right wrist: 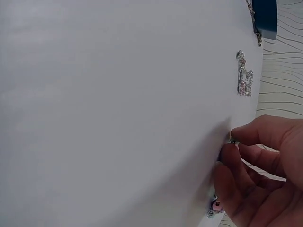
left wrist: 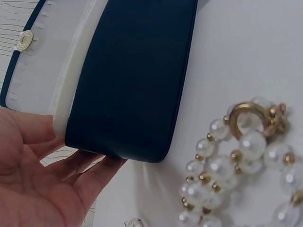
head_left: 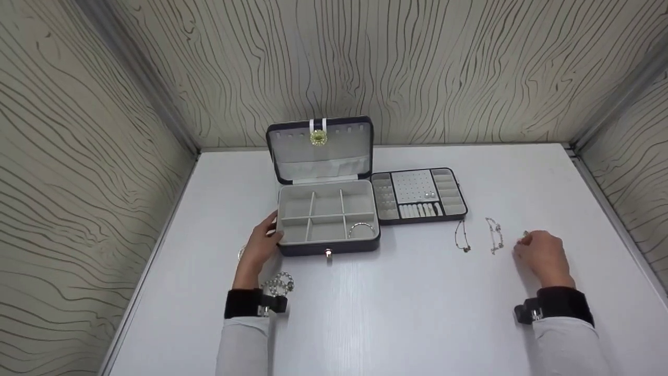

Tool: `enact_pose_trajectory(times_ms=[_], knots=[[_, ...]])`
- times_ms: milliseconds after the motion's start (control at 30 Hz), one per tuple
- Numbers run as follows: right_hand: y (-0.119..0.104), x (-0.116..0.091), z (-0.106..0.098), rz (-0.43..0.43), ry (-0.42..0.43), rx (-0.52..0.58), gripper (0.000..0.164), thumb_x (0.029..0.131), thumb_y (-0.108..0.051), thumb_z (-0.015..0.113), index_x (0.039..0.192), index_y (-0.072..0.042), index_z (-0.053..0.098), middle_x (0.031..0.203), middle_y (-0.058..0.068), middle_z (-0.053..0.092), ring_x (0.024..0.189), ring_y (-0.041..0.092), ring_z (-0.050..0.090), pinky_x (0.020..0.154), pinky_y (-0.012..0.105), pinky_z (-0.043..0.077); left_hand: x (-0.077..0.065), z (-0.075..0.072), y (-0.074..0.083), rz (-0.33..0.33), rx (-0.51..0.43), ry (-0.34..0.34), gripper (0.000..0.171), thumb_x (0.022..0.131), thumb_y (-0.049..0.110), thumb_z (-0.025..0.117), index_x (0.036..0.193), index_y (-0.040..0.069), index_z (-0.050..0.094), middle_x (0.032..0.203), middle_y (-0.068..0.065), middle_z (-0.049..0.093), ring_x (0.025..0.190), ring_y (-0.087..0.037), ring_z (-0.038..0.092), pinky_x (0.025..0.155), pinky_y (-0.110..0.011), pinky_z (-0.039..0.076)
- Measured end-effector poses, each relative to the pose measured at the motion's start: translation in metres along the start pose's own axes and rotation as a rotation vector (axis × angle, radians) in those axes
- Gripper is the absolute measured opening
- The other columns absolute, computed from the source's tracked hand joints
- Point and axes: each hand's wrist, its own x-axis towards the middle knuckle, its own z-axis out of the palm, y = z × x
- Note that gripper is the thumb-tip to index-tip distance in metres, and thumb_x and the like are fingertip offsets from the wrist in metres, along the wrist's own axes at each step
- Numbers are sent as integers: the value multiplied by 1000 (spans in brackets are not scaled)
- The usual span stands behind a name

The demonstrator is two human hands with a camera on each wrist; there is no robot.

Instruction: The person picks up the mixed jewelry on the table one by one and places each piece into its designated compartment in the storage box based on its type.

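A dark blue jewelry box [head_left: 329, 248] stands with its lid [head_left: 323, 151] raised, its pale inside split into compartments. A bracelet [head_left: 361, 224] lies in the front right compartment. My left hand [head_left: 262, 243] grips the box's left side, thumb over the rim and fingers along the outer wall [left wrist: 125, 90]. At the right, my right hand [head_left: 543, 256] pinches a small shiny piece of jewelry [right wrist: 232, 140] between thumb and forefinger, mostly hidden. A pink bead-like piece [right wrist: 216, 205] shows beneath that hand; whether it is joined to the pinched piece I cannot tell.
A shallow tray [head_left: 459, 213] with a pair of pearl earrings [head_left: 429, 195] stands beside the box. Two thin chains, one [head_left: 462, 237] near the tray and another [head_left: 494, 237] near my right hand, lie on the white table [head_left: 407, 313]. Pearl strands [left wrist: 222, 165] lie by my left wrist.
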Motion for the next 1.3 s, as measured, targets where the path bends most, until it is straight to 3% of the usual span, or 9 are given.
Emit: enact_pose_trajectory(times_ms=[300, 467, 633, 800, 900, 1033, 1167, 1300], knots=[[2, 1, 4, -43, 88, 12, 29, 90, -7, 59, 104, 18, 64, 105, 36, 62, 87, 42, 61, 69, 43, 50, -2, 1, 0, 33, 3, 11, 58, 99, 3, 50, 154, 9, 31, 146, -25, 41, 134, -40, 40, 104, -49, 40], [3, 1, 2, -6, 90, 30, 30, 92, -10, 60, 105, 17, 64, 102, 33, 64, 86, 40, 62, 67, 40, 49, -2, 1, 0, 30, 7, 15, 58, 99, 4, 50, 154, 8, 30, 146, -26, 41, 134, -41, 39, 105, -49, 39], [7, -2, -6, 2, 116, 77, 32, 96, -15, 57, 106, 14, 62, 90, 25, 66, 76, 30, 62, 57, 32, 46, -1, 2, -1, 17, 19, 22, 58, 99, 5, 50, 154, 10, 31, 147, -24, 40, 135, -42, 38, 105, -50, 38], [6, -8, -21, 24, 221, 186, 38, 97, -18, 53, 117, 14, 58, 97, 25, 62, 65, 10, 61, 53, 24, 48, -1, 1, 0, 7, 27, 27, 58, 100, 7, 50, 154, 12, 31, 147, -23, 41, 135, -41, 38, 106, -50, 38], [2, -13, -33, 63, 259, 264, 42, 98, -22, 52, 124, 11, 57, 97, 16, 62, 63, 0, 58, 54, 19, 49, -2, 1, 0, 8, 21, 24, 59, 100, 7, 50, 155, 12, 30, 148, -23, 40, 136, -41, 37, 106, -50, 37], [-9, -20, -48, 83, 269, 362, 44, 98, -25, 53, 128, 7, 55, 88, -2, 62, 66, -2, 60, 59, 15, 51, -2, 1, 0, 21, 19, 20, 59, 99, 5, 50, 154, 10, 30, 147, -24, 40, 135, -42, 38, 106, -50, 38], [-23, -28, -61, 59, 283, 438, 35, 96, -26, 58, 119, 1, 58, 79, -14, 60, 67, -1, 61, 61, 14, 51, -1, 1, -1, 20, 16, 19, 59, 100, 6, 50, 155, 10, 30, 148, -24, 40, 135, -41, 38, 106, -49, 38], [-38, -38, -72, 35, 278, 482, 20, 95, -26, 62, 107, -10, 60, 79, -14, 61, 66, 1, 61, 60, 14, 50, 0, 2, -2, 12, 10, 18, 58, 100, 7, 50, 155, 11, 30, 148, -23, 40, 135, -40, 38, 107, -49, 37]])
